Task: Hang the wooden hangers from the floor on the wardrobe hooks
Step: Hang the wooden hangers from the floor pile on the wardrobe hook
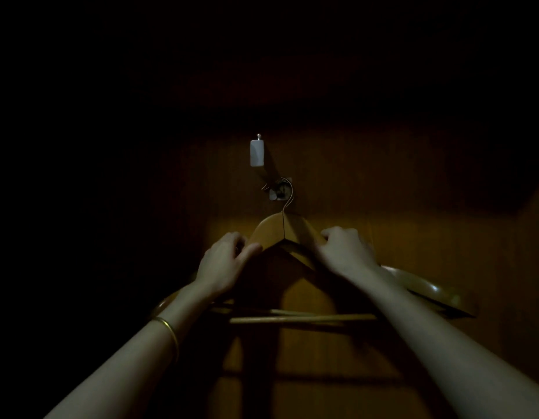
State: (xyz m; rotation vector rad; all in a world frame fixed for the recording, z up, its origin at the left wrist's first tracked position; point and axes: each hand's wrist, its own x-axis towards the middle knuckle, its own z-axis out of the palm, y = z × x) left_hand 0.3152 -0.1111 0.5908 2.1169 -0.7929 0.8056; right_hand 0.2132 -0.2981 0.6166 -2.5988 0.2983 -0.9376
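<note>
In a dim wardrobe, a wooden hanger [275, 229] hangs by its wire hook on a wardrobe hook [278, 189] against the brown back panel [413, 237]. The left hand [224, 264] pinches its left shoulder; the right hand [343, 249] curls over its right shoulder.

Your fingers grip both shoulders of the tan wooden hanger [277, 229]; its wire loop sits over the wardrobe hook [279, 189] above your fingertips.
</note>
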